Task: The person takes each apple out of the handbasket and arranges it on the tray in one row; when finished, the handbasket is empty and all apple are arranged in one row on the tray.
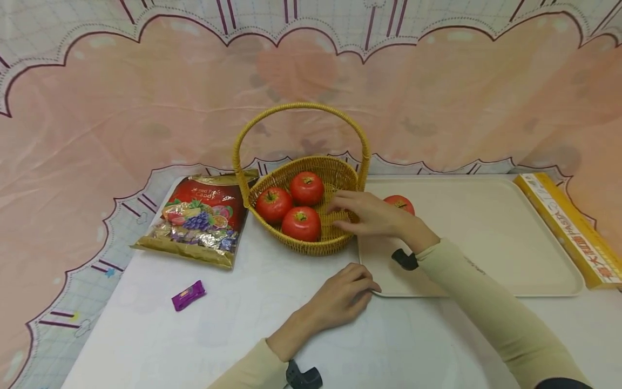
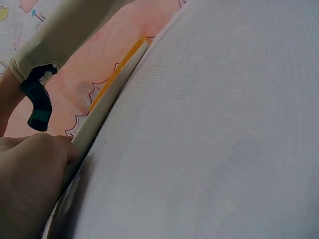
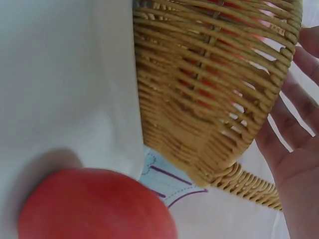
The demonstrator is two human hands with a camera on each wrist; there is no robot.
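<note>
A yellow wicker basket [image 1: 311, 249] with a tall arched handle holds three red tomatoes, among them a front tomato [image 1: 301, 224]. Over the basket's right rim reaches my right hand [image 1: 371, 215], its fingers parted and nothing between them; the right wrist view shows this hand [image 3: 299, 129] beside the woven wall. Another tomato [image 1: 399, 203] lies on the cream tray [image 1: 486, 237], partly hidden behind the right hand in the head view. My left hand [image 1: 340, 297] rests at the tray's front left corner, its fingertips touching the rim; in the left wrist view the fingers are bent over that edge.
Left of the basket lies a red and gold candy bag [image 1: 199, 219]. A purple wrapped candy [image 1: 188, 295] sits on the white table [image 1: 160, 346] in front of it. Along the tray's right side runs a long yellow pasta box [image 1: 573, 232]. A patterned cloth [image 1: 194, 97] hangs behind.
</note>
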